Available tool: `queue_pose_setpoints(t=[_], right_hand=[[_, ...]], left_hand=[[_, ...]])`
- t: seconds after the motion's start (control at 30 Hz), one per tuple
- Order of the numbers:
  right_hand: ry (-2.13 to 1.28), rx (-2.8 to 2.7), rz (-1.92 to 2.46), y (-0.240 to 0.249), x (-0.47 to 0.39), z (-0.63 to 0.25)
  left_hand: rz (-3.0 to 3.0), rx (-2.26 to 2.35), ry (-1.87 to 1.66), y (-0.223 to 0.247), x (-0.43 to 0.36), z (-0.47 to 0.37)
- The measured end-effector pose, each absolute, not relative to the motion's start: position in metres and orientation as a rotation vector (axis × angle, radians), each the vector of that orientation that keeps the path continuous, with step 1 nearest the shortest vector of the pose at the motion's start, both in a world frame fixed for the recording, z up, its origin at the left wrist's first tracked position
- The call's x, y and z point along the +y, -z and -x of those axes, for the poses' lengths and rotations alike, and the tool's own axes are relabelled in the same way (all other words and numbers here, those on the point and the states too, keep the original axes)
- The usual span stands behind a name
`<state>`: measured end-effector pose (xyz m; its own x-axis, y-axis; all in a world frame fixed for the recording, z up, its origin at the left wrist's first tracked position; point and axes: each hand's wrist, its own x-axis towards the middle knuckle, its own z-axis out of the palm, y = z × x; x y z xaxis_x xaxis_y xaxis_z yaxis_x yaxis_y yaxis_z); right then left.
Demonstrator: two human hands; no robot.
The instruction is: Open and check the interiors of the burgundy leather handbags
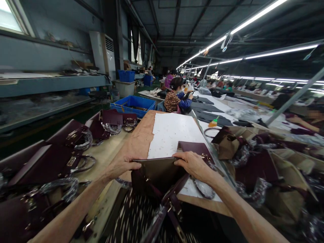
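A dark maroon handbag (159,175) is held upright over my lap at the table's near edge, its brown inner side showing. My left hand (124,167) pinches the left end of its upper edge, thumb on the near side. At the right end of that edge my right hand (189,163) grips it with thumb and fingers. The bag's straps and metal fittings hang down towards me, partly in clear plastic. Just beyond my right hand, another maroon bag (196,150) lies on the white sheet (174,130).
Several maroon bags (50,163) lie along the left side. More bags with beige linings (286,168) crowd the right. A blue crate (134,104) stands past the table's far left. A glue bottle (213,122) is at the right. A person (173,98) sits ahead.
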<state>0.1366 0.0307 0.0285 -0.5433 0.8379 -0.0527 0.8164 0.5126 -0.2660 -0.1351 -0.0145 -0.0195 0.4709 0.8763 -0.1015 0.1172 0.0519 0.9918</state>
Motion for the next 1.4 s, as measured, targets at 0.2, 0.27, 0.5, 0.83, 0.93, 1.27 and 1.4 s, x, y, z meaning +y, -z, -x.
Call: queue_pose_setpoints(t=[0.2, 0.27, 0.5, 0.83, 0.93, 1.27, 1.4], right_hand=[[-0.36, -2.664, 1.454, -0.021, 0.035, -0.135], [-0.364, -2.653, 1.482, -0.019, 0.036, -0.136], [-0.347, -2.659, 1.493, -0.021, 0.033, -0.136], [-0.31, -2.597, 1.615, -0.017, 0.029, -0.126], [-0.315, -2.595, 1.609, -0.016, 0.029, -0.126], [-0.69, -2.363, 1.536, -0.012, 0.026, -0.138], [-0.872, -2.247, 1.43, -0.006, 0.025, -0.151]], left_hand=[[-1.503, 1.067, -0.83, 0.029, -0.012, 0.138], [-1.516, 1.111, -0.845, 0.031, -0.012, 0.136], [-1.8, 1.379, -0.88, 0.014, -0.021, 0.119], [-2.318, 1.662, -0.674, 0.011, -0.009, 0.078], [-2.369, 1.579, -0.616, 0.008, 0.001, 0.061], [-2.411, 1.457, -0.637, 0.007, 0.02, 0.031], [-2.411, 1.457, -0.634, 0.008, 0.018, 0.033]])
